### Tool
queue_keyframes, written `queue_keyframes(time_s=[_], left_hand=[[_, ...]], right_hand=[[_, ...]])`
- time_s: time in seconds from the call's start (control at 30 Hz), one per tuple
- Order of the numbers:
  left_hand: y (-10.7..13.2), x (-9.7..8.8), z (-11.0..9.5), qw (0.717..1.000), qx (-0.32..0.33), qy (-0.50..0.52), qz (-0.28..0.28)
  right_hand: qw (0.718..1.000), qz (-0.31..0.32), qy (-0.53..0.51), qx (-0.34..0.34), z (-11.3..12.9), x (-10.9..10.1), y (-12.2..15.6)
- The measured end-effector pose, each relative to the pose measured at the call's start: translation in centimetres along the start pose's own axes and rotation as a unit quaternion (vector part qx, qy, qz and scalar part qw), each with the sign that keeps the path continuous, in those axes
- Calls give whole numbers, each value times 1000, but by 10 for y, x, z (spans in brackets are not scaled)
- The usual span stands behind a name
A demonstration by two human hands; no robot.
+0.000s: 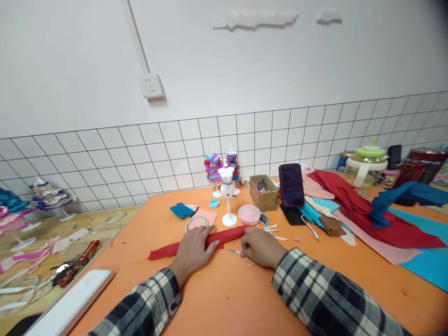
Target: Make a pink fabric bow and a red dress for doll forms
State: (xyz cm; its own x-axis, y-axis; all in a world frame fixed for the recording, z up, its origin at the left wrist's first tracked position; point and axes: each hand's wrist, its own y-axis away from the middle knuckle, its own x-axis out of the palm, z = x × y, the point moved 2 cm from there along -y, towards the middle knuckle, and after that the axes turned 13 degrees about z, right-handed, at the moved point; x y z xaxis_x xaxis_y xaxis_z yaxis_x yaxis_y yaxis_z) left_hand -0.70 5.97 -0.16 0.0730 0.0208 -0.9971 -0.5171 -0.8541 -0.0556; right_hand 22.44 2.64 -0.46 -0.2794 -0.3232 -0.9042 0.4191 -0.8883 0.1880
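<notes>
A folded red fabric strip (164,252) runs across the orange table in front of me. My left hand (196,245) lies on its middle, fingers stretched out and flat. At the strip's right end, my right hand (261,245) is closed, its curled fingers gripping the fabric. Small scissors (234,251) lie on the table by the right hand, partly hidden under it. Just beyond the strip stands a small white dress form (226,175) on a round base. A pink bowl (249,214) sits to its right, and a clear ring (196,223) to its left.
Two dressed mini forms (213,165) stand near the tiled wall. A cardboard box (263,198) and a propped phone (291,185) are at back right. Fabric pieces (360,210) and a lidded jug (366,168) fill the right side. A white device (75,303) lies at left.
</notes>
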Motion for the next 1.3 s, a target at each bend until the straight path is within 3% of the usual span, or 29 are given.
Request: queue_keyframes(time_s=[0.2,0.37,0.47,0.57,0.73,0.83,0.97,1.03,1.17,1.23,1.3], left_hand=[[5,-7,7,1000,18,-22,2],[11,-9,11,997,-43,-44,35],[12,-7,8,999,-34,-34,7],[12,-6,6,999,-12,-19,-26],[12,-12,8,998,-4,4,-64],[13,-17,9,998,3,-1,-71],[12,-14,8,997,36,-47,-46],[12,-11,8,997,30,-60,-31],[13,-7,11,998,20,-13,-57],[13,-5,13,997,23,16,-73],[12,-2,16,996,25,26,-80]], right_hand=[[995,46,-39,-76,-19,-10,3],[996,67,-34,-42,-18,-4,6],[994,61,-78,-42,-15,0,5],[977,50,-195,-64,-12,6,0],[883,120,-451,-52,0,20,-6],[832,107,-539,-76,10,22,-6],[717,102,-679,-121,25,29,-4],[681,104,-711,-141,32,33,-2],[689,117,-698,-156,37,33,1],[699,90,-691,-163,30,29,0],[726,50,-668,-155,19,24,-2]])
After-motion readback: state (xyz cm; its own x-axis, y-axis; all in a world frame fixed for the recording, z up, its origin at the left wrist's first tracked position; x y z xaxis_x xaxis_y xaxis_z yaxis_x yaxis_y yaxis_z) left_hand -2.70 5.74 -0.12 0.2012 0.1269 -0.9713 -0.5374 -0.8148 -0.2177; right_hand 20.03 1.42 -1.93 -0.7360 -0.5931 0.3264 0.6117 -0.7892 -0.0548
